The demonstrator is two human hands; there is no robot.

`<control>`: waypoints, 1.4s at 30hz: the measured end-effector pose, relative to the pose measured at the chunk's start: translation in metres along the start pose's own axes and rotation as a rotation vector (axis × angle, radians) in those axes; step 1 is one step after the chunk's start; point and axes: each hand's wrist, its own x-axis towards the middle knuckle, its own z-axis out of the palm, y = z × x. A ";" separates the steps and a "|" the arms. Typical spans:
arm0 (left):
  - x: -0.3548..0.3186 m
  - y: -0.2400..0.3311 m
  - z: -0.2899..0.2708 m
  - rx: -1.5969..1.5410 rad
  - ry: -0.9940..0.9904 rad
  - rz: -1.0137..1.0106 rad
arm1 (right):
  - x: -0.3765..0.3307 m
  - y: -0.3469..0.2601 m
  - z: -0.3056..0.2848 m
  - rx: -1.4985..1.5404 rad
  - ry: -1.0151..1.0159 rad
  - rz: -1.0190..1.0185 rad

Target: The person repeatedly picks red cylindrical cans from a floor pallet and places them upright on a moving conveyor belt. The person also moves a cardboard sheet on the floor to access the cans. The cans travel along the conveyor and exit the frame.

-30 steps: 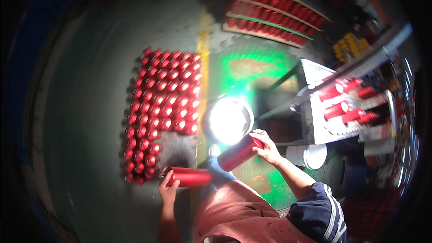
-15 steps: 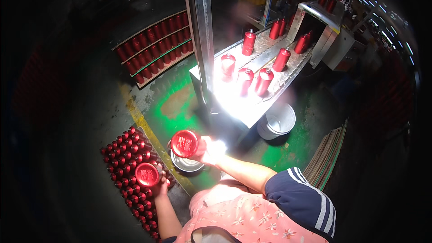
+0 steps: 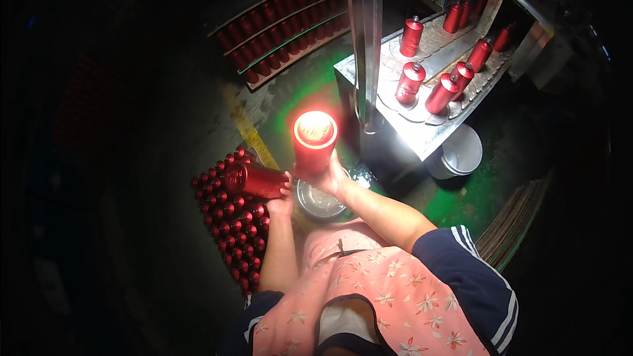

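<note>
Turned side-on since the earlier frame, one red bottle (image 3: 258, 181) was gripped by the left hand (image 3: 281, 203) near the bottle rows (image 3: 236, 226); a second bottle (image 3: 314, 144) was gripped base-up by the right hand (image 3: 330, 177), so the bases faced different ways.

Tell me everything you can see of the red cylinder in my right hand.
The red cylinder is metallic-looking and brightly lit, with faint marks on its round end face. That end tilts up toward the camera; the opposite end is hidden. Your right hand grips it low. A round pail appears below it.
</note>
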 end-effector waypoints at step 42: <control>0.103 -0.324 0.036 0.864 0.215 -0.296 | -0.312 -0.331 -0.108 -0.376 -0.198 -0.910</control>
